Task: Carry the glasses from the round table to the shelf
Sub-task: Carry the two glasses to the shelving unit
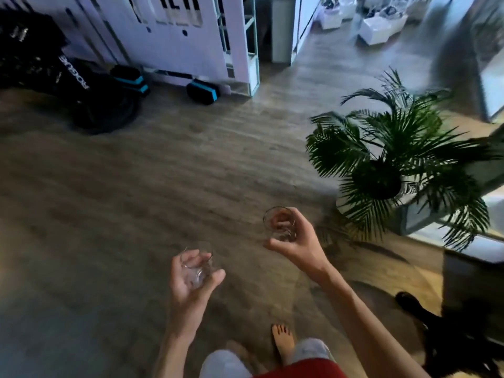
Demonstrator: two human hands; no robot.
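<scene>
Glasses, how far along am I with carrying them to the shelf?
Done: both are picked up, the first glass gripped in the left hand, the second glass in the right hand. In hand: you are mid-carry over the wooden floor beside the potted plant. Left: neither is set down; white shelving stands ahead, possibly the target.

At twelve o'clock the white panel (174, 28) runs off the top edge, its black lettering cut through and unreadable. At ten o'clock a black heap of gear (32, 58) is smeared and clipped by the left edge. White boxes (379, 28) at one o'clock are too blurred to tell. The left hand (191, 285) covers part of the left glass (197, 264), and the right hand (300, 241) part of the right glass (278, 222). At four o'clock a dark shape (463, 309) is cut off.
</scene>
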